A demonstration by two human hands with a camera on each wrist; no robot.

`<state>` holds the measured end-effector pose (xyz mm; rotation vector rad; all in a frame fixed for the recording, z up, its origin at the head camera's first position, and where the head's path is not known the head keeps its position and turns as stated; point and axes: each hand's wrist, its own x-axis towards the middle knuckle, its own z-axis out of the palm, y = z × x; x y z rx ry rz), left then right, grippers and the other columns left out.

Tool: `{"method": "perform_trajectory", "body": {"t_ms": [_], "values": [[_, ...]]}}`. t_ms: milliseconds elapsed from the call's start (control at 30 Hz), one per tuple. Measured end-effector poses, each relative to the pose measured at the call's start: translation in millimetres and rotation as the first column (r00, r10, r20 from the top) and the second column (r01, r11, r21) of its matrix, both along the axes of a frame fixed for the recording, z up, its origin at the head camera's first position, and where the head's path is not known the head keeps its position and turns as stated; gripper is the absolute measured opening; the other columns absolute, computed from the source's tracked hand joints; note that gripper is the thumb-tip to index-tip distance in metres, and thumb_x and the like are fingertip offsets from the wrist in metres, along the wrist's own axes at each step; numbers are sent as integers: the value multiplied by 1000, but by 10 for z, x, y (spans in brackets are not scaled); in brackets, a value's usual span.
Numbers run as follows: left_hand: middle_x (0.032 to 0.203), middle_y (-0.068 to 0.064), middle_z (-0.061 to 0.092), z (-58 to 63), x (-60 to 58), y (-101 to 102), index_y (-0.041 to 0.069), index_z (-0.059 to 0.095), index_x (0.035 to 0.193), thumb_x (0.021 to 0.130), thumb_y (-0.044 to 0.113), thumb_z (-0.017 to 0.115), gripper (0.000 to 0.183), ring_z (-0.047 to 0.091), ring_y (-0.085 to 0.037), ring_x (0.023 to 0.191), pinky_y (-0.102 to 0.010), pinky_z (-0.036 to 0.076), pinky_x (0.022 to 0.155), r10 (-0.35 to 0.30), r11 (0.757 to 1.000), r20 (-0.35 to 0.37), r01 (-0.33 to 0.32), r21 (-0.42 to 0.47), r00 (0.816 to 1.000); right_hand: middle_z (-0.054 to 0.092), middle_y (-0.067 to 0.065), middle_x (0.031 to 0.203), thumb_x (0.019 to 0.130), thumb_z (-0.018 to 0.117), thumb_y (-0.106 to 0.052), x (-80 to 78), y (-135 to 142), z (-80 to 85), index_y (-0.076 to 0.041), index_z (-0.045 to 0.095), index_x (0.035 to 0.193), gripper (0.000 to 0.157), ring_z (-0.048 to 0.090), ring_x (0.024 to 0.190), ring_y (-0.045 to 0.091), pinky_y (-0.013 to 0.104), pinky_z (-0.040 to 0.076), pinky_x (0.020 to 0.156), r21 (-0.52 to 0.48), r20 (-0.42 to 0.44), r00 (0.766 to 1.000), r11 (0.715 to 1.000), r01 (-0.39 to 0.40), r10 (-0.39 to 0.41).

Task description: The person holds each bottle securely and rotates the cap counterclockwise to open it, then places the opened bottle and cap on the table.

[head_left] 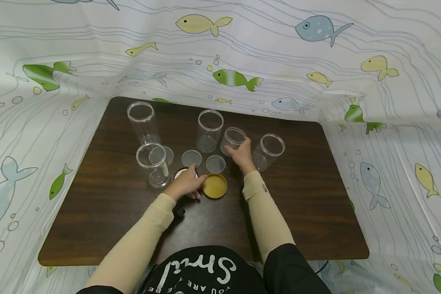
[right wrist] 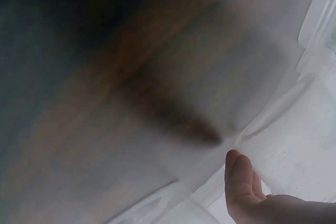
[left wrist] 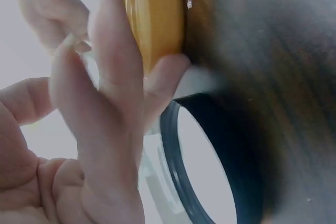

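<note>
My right hand [head_left: 241, 156] grips a short clear jar [head_left: 232, 138], thumb on its left side and fingers round the right. In the right wrist view only part of that hand [right wrist: 247, 195] shows, at the jar wall. My left hand [head_left: 185, 184] is spread over the lids, with its fingers fairly straight. A gold lid [head_left: 214, 186] lies beside its thumb. Partly under the hand is a black-rimmed lid with a white inside [head_left: 181, 173]. In the left wrist view the fingertips overlap the edge of the gold lid [left wrist: 157, 24], above the black rim [left wrist: 170, 156].
Clear jars stand around: two at left [head_left: 141, 122] [head_left: 152, 157], a tall one [head_left: 209, 130] at the back, another [head_left: 269, 150] right of my right hand. Clear discs [head_left: 192, 158] [head_left: 215, 164] lie between them. Fish-printed cloth [head_left: 242, 49] surrounds the brown table [head_left: 301, 204].
</note>
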<state>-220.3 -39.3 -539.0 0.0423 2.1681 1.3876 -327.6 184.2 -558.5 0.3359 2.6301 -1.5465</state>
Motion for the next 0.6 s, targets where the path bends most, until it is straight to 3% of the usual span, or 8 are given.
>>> {"method": "perform_trajectory", "body": {"t_ms": [100, 300, 467, 600], "values": [[86, -16, 71, 17, -11, -11, 0, 18, 159, 105, 34, 53, 73, 69, -21, 57, -35, 56, 60, -3, 999, -68, -1, -51, 998, 19, 29, 161, 91, 79, -24, 5, -15, -6, 0, 10, 157, 99, 27, 148, 41, 47, 28, 118, 9, -19, 1000, 1000, 13, -13], [86, -9, 73, 57, -25, -36, 1, 32, 154, 104, 33, 51, 62, 67, -17, 58, -44, 53, 82, -20, 986, -184, -11, -169, 983, 28, 27, 158, 87, 83, -15, -10, -18, -34, -2, 13, 157, 100, 32, 146, 39, 46, 31, 117, 14, -30, 999, 1000, 28, -28], [99, -10, 72, 117, -5, -37, 5, 38, 153, 106, 28, 47, 53, 68, -22, 67, -42, 51, 75, -49, 978, -188, 8, -209, 981, 30, 27, 158, 84, 85, -9, -22, 22, -74, -4, 12, 157, 104, 33, 145, 39, 46, 31, 117, 16, -16, 999, 999, 36, -36], [107, -8, 73, 244, 11, -27, 5, 47, 147, 105, 30, 51, 50, 70, -22, 82, -44, 53, 79, -97, 964, -287, 18, -265, 953, 17, 25, 164, 82, 86, -10, 9, 38, -57, -8, 5, 160, 112, 27, 148, 41, 49, 29, 118, -5, -11, 999, 999, 36, -36]]}}
